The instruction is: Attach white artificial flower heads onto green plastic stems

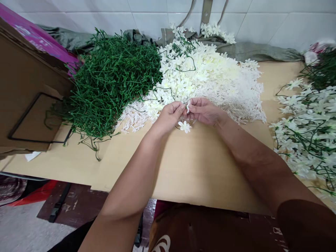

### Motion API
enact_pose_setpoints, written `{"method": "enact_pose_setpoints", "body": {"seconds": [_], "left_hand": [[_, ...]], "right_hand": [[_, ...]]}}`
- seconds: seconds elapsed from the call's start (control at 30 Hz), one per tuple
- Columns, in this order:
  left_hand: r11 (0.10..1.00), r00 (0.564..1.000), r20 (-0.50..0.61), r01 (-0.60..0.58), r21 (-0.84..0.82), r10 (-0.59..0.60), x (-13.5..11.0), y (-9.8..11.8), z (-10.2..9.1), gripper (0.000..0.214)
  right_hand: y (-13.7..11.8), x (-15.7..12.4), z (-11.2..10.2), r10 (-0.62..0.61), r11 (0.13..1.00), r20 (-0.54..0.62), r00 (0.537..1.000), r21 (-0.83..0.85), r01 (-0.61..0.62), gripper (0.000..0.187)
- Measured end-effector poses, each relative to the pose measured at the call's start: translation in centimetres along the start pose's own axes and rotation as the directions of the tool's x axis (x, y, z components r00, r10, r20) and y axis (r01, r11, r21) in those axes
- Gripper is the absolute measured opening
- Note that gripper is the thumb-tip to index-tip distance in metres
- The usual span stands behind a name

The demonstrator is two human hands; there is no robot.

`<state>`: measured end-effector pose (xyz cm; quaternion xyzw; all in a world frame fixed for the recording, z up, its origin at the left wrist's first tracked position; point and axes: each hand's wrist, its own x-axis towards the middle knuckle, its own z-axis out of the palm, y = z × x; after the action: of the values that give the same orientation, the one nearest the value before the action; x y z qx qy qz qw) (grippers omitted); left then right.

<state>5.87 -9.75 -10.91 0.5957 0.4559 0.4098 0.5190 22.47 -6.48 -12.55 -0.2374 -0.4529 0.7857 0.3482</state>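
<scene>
My left hand [173,112] and my right hand [201,110] meet over the table, fingertips almost touching. The left thumb and forefinger pinch a thin green artificial flower stem, mostly hidden by the fingers. Between the right thumb and fingers is a small white artificial flower [188,105]. Just below my hands a white flower head [184,126] shows, with a bit of green stem beside it. Right behind them spreads a heap of loose white artificial flowers [183,78]. Left of that heap rises a tangled pile of green plastic stems [115,77].
Flowers on green stems [309,129] lie in a pile at the right. A cardboard box [28,84] with a black wire frame [15,126] before it stands at the left. Grey cloth [262,51] runs along the tiled wall [275,28]. The tabletop [183,168] ends near my body.
</scene>
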Motion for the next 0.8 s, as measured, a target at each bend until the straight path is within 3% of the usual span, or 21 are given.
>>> {"method": "enact_pose_setpoints", "body": {"seconds": [0.37,0.57,0.7,0.8], "left_hand": [[0.998,0.999,0.024,-0.024,0.055,0.022,0.2,-0.1,-0.2,0.035],[0.997,0.997,0.068,-0.014,-0.08,0.019,-0.1,0.1,0.0,0.039],[0.99,1.0,0.011,0.004,-0.14,-0.003,0.2,-0.4,0.4,0.043],[0.995,0.996,-0.088,-0.032,-0.093,0.023,0.6,-1.0,0.4,0.041]], "right_hand": [[0.4,-0.3,0.7,0.068,0.997,-0.063,0.996,-0.016,-0.069,0.041],[-0.2,-0.4,1.1,0.056,0.995,-0.082,0.995,-0.081,-0.063,0.047],[-1.1,-0.3,1.4,-0.043,0.965,-0.161,0.986,-0.261,-0.001,0.051],[-3.6,-1.6,1.8,-0.193,0.826,-0.21,0.958,-0.562,0.043,0.043]]}}
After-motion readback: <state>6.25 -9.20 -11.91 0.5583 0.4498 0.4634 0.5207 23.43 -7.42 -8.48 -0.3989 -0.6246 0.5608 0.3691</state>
